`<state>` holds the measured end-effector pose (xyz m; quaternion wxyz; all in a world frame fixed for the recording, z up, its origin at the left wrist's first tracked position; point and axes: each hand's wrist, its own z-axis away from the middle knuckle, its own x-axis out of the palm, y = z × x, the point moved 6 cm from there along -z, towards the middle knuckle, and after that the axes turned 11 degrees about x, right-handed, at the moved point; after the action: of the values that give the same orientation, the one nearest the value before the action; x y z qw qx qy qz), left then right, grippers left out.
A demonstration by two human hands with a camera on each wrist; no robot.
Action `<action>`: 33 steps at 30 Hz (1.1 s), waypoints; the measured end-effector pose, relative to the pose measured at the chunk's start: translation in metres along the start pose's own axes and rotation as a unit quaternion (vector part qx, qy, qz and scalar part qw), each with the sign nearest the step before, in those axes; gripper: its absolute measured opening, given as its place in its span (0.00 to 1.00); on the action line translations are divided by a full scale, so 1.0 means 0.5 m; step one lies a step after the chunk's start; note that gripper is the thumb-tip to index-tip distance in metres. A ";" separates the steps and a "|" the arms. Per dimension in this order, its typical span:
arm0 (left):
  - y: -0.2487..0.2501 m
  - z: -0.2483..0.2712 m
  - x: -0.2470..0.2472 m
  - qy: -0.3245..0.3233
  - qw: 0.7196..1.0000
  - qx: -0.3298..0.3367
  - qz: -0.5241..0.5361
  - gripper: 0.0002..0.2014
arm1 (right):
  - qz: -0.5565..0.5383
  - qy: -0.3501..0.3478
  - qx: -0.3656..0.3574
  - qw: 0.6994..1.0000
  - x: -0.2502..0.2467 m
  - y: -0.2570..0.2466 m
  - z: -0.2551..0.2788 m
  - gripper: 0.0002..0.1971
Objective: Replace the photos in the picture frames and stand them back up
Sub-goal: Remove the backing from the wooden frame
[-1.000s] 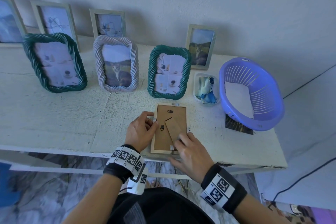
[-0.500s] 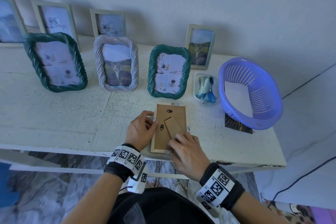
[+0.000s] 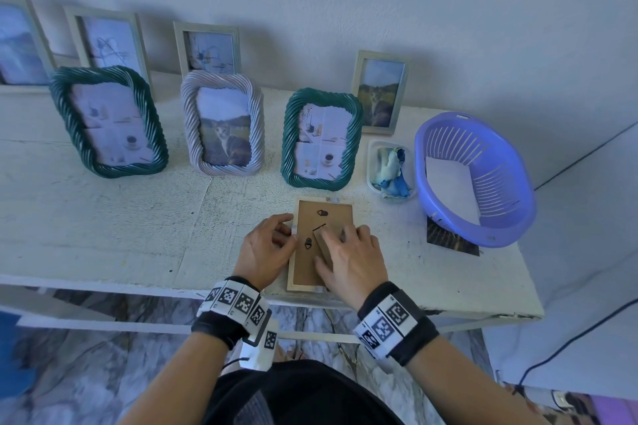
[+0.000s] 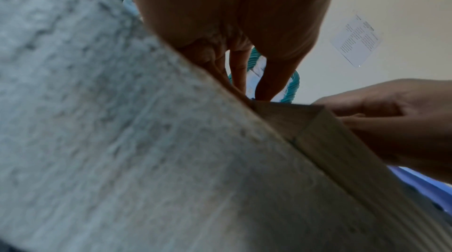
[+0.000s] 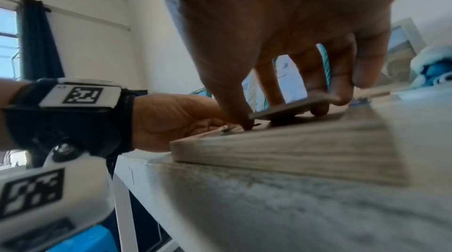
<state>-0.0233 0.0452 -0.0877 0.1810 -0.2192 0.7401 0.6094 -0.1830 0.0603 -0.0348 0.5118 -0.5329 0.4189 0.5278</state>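
A small wooden picture frame [image 3: 321, 245] lies face down near the front edge of the white desk [image 3: 103, 217], between both hands. The left hand [image 3: 264, 250] rests against the frame's left edge, its fingers [image 4: 238, 70] curled with their tips at the rim. The right hand [image 3: 348, 260] lies over the lower right of the brown backing board, fingers [image 5: 315, 74] spread; the thumb tip presses the board while the others hold the stand flap [image 5: 291, 108], lifted slightly off the backing. The backing is plain brown with two small dark metal hangers, set in a pale wood-grain border.
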 end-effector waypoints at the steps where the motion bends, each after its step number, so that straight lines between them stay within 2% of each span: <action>1: 0.000 0.000 0.000 0.001 1.000 0.000 0.002 0.17 | -0.011 -0.012 0.009 1.000 0.003 -0.002 -0.005 0.18; 5: -0.002 0.002 -0.001 0.006 1.000 0.008 0.007 0.16 | -0.057 -0.032 0.039 0.997 0.002 -0.001 -0.022 0.18; 12: 0.005 0.004 -0.004 0.008 1.000 0.016 0.009 0.16 | -0.009 0.024 0.061 0.998 -0.032 0.000 -0.014 0.11; 19: -0.002 0.006 -0.003 0.003 1.000 -0.001 0.022 0.16 | -0.050 -0.018 0.103 0.993 -0.055 0.113 -0.009 0.16; 25: -0.005 0.005 -0.001 -0.004 1.000 0.000 0.026 0.16 | -0.142 0.003 0.112 0.983 -0.040 0.224 -0.003 0.19; 33: -0.007 0.004 0.000 -0.002 0.999 -0.003 0.032 0.16 | -0.114 -0.016 0.107 0.988 0.005 0.253 0.000 0.20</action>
<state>-0.0216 0.0464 -0.0908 0.1628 -0.1948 0.7444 0.6176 -0.3078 0.0450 -0.0504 0.6295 -0.5105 0.4014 0.4267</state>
